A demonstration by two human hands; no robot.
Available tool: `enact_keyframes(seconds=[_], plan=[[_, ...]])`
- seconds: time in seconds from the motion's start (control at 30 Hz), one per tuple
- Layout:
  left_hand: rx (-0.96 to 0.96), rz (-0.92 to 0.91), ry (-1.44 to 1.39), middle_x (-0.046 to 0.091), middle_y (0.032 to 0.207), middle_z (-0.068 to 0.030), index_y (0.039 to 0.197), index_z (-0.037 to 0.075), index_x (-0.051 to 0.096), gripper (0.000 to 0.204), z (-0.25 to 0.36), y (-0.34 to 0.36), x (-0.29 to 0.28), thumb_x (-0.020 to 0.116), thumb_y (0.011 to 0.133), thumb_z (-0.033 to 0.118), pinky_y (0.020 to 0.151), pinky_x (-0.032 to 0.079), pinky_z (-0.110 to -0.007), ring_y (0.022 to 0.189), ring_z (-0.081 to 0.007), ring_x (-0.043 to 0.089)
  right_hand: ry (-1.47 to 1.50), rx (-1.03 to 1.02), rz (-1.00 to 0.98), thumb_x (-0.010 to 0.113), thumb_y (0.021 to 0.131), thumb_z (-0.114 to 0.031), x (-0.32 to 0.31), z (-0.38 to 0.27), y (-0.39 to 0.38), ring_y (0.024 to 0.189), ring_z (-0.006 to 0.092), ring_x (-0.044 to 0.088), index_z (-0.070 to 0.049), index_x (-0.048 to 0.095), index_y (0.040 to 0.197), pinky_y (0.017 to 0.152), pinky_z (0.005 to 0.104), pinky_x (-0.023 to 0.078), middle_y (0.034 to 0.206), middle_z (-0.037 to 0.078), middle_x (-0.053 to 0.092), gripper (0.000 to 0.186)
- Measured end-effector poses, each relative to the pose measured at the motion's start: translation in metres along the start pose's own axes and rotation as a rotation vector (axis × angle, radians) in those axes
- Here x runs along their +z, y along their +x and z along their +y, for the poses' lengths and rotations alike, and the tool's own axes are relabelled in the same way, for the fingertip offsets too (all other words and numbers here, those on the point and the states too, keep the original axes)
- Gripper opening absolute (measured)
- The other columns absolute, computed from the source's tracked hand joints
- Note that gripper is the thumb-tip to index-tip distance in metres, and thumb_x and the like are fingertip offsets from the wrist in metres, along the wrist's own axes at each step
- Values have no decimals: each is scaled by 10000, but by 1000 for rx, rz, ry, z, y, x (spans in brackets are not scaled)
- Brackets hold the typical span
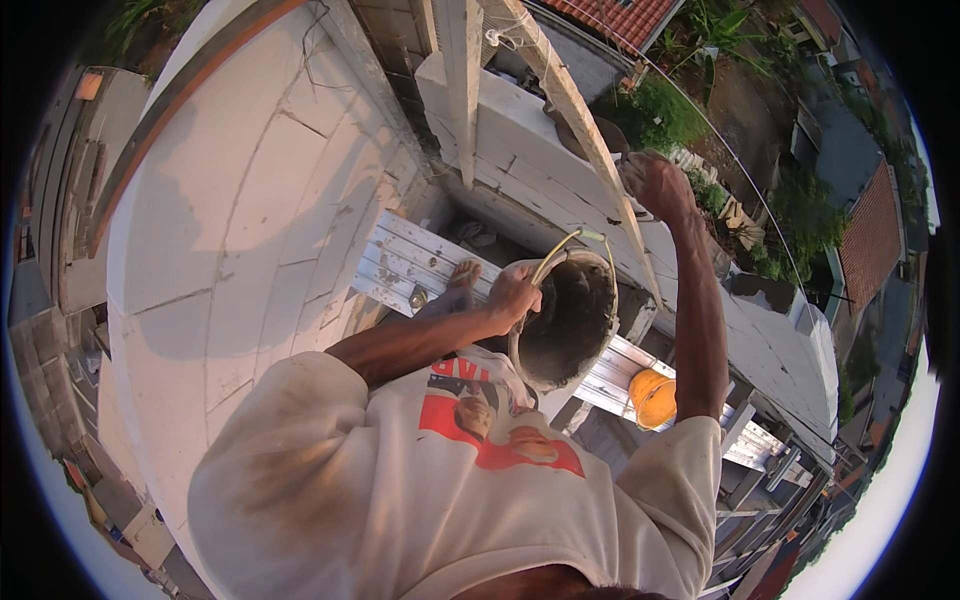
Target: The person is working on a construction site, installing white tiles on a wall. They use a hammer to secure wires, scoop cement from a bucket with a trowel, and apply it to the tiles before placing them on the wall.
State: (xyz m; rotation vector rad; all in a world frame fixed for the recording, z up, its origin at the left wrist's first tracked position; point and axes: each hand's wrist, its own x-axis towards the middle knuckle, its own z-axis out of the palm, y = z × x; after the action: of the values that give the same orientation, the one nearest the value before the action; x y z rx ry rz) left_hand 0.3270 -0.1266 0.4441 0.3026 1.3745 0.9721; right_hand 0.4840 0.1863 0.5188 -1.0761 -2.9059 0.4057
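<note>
My left hand point(515, 297) is closed on the rim of a mortar-smeared bucket point(562, 376), beside one end of its yellow wire handle. The bucket is tilted in front of my body, and its dark inside shows grey residue. My right hand point(658, 187) is raised at the far right, fingers closed on what looks like a trowel. Its dark blade point(612, 136) lies partly behind a slanting wooden post point(570, 90), over the top of a pale block wall point(510, 110). The trowel's handle is hidden in my fist.
Below me are a ribbed metal plank point(385, 262), with my bare foot on it, and a yellow bucket point(652, 398) farther right. A large white block wall point(200, 260) stands on the left. Beyond the right wall the ground lies far down, with tiled roofs point(868, 240) and plants.
</note>
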Motion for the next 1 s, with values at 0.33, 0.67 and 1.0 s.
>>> enact_keyframes(seconds=[0.33,0.67,1.0], plan=[[-55,15,71,673,920,-22,1140,41,711,485,-1,24,-15,658,668,-57,699,494,-269,788,-141,615,-114,183,63,609,994,-200,-2,4,-50,1063,383,733,-121,742,1212,834,515,623,1237,91,730,267],[-188,-195,-15,720,1038,-72,1102,44,657,476,-27,58,-11,590,656,-106,879,568,-328,925,-240,700,527,956,463,711,913,-213,59,-122,-282,975,466,691,14,671,1090,875,517,554,1032,250,722,291],[-318,-298,356,692,1127,-75,1232,43,652,614,-88,101,52,557,650,-127,931,579,-373,1026,-276,696,855,1416,216,671,873,-83,248,-232,-334,1108,439,677,-2,673,1234,968,524,547,1187,241,678,371]])
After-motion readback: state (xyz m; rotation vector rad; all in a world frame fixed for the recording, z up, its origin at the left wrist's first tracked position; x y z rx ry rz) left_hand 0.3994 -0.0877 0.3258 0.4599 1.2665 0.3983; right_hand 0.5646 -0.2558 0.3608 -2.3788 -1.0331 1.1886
